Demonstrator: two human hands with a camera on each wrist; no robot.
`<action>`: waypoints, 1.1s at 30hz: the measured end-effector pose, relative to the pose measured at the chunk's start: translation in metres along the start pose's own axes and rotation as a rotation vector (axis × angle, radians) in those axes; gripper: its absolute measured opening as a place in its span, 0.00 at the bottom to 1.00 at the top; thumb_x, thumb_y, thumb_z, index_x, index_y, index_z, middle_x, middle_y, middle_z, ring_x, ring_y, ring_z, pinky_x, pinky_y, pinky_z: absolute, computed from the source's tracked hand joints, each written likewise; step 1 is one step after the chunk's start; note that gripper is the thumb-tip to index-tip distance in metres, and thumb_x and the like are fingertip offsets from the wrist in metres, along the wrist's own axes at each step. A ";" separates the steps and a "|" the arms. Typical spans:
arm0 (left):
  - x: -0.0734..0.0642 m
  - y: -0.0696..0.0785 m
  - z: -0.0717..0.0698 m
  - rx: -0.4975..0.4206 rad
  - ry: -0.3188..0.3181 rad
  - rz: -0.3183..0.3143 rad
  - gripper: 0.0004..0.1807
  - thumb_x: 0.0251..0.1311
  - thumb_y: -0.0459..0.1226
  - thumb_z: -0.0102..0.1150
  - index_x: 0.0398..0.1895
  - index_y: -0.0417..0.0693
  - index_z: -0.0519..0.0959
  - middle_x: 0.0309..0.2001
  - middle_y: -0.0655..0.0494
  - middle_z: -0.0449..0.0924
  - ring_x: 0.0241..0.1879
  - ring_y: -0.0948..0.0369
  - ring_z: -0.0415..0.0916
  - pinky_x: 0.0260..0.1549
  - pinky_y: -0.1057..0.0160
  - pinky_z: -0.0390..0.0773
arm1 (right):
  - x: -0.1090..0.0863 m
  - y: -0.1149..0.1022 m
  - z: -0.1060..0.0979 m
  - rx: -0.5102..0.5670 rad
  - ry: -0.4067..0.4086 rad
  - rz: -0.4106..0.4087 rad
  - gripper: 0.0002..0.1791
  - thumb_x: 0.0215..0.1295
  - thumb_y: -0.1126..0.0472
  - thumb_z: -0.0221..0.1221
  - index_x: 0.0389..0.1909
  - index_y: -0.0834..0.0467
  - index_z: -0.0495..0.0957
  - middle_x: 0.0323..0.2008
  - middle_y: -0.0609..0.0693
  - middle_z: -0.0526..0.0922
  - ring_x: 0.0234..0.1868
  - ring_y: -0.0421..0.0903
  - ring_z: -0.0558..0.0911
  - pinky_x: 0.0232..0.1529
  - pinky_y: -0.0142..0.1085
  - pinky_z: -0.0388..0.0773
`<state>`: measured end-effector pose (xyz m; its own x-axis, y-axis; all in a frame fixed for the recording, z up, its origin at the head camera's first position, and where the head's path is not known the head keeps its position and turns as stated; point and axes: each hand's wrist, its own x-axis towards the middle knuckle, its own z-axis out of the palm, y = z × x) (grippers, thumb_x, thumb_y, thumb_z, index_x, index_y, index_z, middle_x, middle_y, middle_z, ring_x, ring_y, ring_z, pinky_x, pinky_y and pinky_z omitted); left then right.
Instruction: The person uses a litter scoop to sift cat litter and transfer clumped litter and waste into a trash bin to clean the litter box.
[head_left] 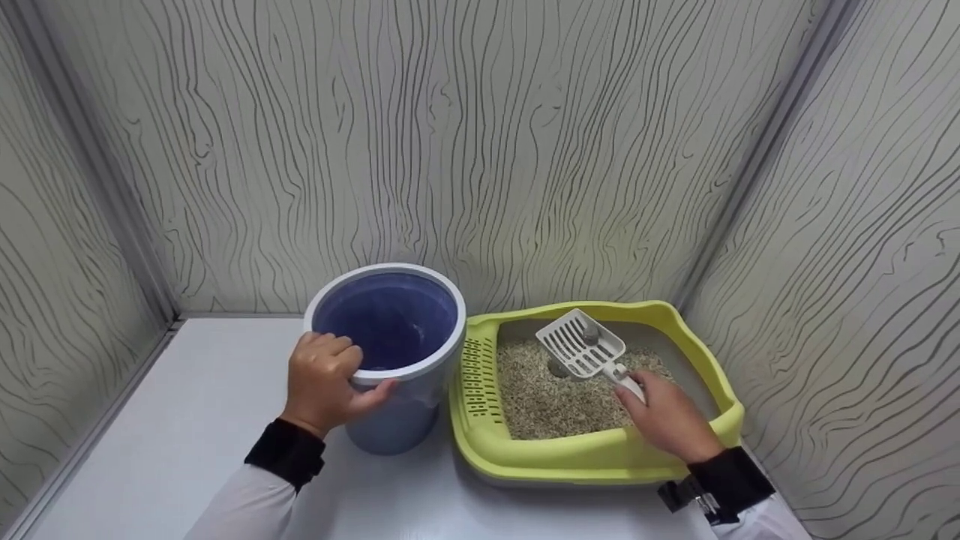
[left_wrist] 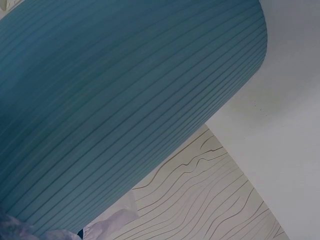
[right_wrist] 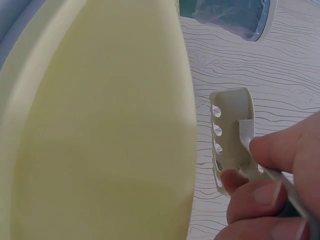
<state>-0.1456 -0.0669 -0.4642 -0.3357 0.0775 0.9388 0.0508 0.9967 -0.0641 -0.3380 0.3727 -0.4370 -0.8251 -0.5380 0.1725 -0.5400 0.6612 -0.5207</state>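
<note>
My left hand (head_left: 322,379) grips the near left rim of a blue trash bin (head_left: 394,427), fingers over the edge and thumb outside. The bin's ribbed wall (left_wrist: 135,100) fills much of the left wrist view, where the hand is hidden. My right hand (head_left: 671,416) holds a slotted litter scoop (head_left: 566,337) by its handle, above a yellow-green litter box (head_left: 570,454). One grey clump (head_left: 591,334) lies on the scoop. Below it, a second dark clump (head_left: 556,367) sits on the grainy litter (head_left: 562,409). In the right wrist view, thumb and fingers (right_wrist: 272,150) wrap the handle.
Bin and litter box stand side by side on a white table (head_left: 202,390). Wood-grain patterned panels (head_left: 450,150) rise behind and at both sides. A thin plastic liner (right_wrist: 230,17) shows inside the bin. The litter box's left ledge (head_left: 480,375) is perforated.
</note>
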 end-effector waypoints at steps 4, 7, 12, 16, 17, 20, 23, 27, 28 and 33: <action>-0.002 0.002 0.000 -0.013 -0.030 -0.026 0.40 0.59 0.74 0.46 0.11 0.50 0.64 0.14 0.55 0.64 0.17 0.55 0.64 0.28 0.50 0.70 | -0.002 -0.001 -0.002 -0.006 0.004 0.006 0.09 0.76 0.55 0.58 0.46 0.56 0.78 0.28 0.46 0.76 0.25 0.40 0.72 0.27 0.33 0.70; -0.004 0.002 0.000 -0.013 -0.036 -0.032 0.40 0.59 0.75 0.46 0.11 0.50 0.64 0.14 0.55 0.64 0.17 0.54 0.64 0.29 0.50 0.70 | -0.003 -0.002 -0.003 -0.017 0.001 0.011 0.09 0.76 0.53 0.59 0.45 0.55 0.78 0.28 0.46 0.76 0.25 0.40 0.72 0.27 0.33 0.70; -0.004 0.002 -0.002 -0.012 -0.041 -0.040 0.41 0.58 0.76 0.46 0.11 0.50 0.64 0.14 0.55 0.64 0.17 0.55 0.64 0.28 0.50 0.70 | -0.003 -0.002 -0.003 -0.024 -0.001 0.010 0.08 0.75 0.52 0.60 0.41 0.53 0.78 0.30 0.46 0.76 0.27 0.40 0.72 0.29 0.33 0.70; -0.002 0.001 -0.002 0.003 -0.016 -0.013 0.39 0.58 0.74 0.47 0.11 0.51 0.62 0.14 0.57 0.62 0.17 0.55 0.62 0.27 0.51 0.69 | -0.004 -0.001 -0.005 -0.053 0.013 -0.005 0.07 0.74 0.54 0.61 0.39 0.53 0.78 0.29 0.46 0.75 0.26 0.40 0.72 0.29 0.33 0.69; -0.001 0.001 -0.001 0.006 -0.008 -0.006 0.39 0.57 0.73 0.48 0.11 0.51 0.62 0.14 0.57 0.61 0.16 0.55 0.62 0.26 0.51 0.68 | -0.005 -0.001 -0.006 -0.066 0.020 -0.009 0.06 0.74 0.54 0.61 0.38 0.52 0.79 0.29 0.46 0.75 0.26 0.40 0.71 0.29 0.33 0.69; 0.000 0.001 0.000 0.013 0.007 0.011 0.37 0.57 0.72 0.50 0.11 0.52 0.62 0.14 0.57 0.60 0.16 0.56 0.61 0.25 0.52 0.68 | -0.004 -0.002 -0.008 -0.094 0.034 -0.016 0.07 0.73 0.54 0.61 0.39 0.53 0.80 0.29 0.47 0.76 0.27 0.40 0.72 0.30 0.34 0.70; 0.000 0.001 0.000 0.014 0.008 0.015 0.38 0.56 0.73 0.50 0.11 0.52 0.62 0.14 0.58 0.61 0.16 0.56 0.61 0.25 0.52 0.68 | -0.002 -0.003 -0.009 -0.093 0.025 -0.011 0.08 0.73 0.53 0.61 0.41 0.54 0.81 0.30 0.47 0.78 0.28 0.41 0.74 0.31 0.35 0.71; 0.000 0.001 0.000 0.012 -0.005 0.011 0.38 0.57 0.73 0.48 0.11 0.52 0.63 0.14 0.58 0.62 0.16 0.56 0.62 0.26 0.52 0.68 | -0.001 -0.008 -0.012 -0.065 0.007 0.000 0.08 0.74 0.53 0.60 0.42 0.54 0.81 0.28 0.46 0.78 0.26 0.41 0.73 0.29 0.35 0.71; 0.000 0.002 0.000 0.010 -0.007 0.008 0.38 0.57 0.74 0.48 0.11 0.52 0.63 0.14 0.57 0.62 0.17 0.56 0.62 0.26 0.52 0.68 | -0.001 -0.009 -0.013 -0.057 0.003 0.000 0.08 0.74 0.53 0.60 0.42 0.54 0.81 0.27 0.46 0.77 0.25 0.40 0.73 0.28 0.34 0.70; 0.000 0.001 0.001 0.003 0.021 0.019 0.39 0.58 0.74 0.48 0.10 0.52 0.63 0.14 0.58 0.62 0.16 0.56 0.62 0.25 0.51 0.68 | 0.003 -0.023 -0.023 -0.022 0.006 -0.054 0.09 0.74 0.54 0.61 0.43 0.56 0.83 0.25 0.45 0.76 0.22 0.37 0.70 0.25 0.32 0.67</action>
<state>-0.1469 -0.0663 -0.4647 -0.3151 0.0954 0.9443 0.0545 0.9951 -0.0824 -0.3317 0.3681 -0.4052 -0.7958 -0.5700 0.2043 -0.5868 0.6428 -0.4924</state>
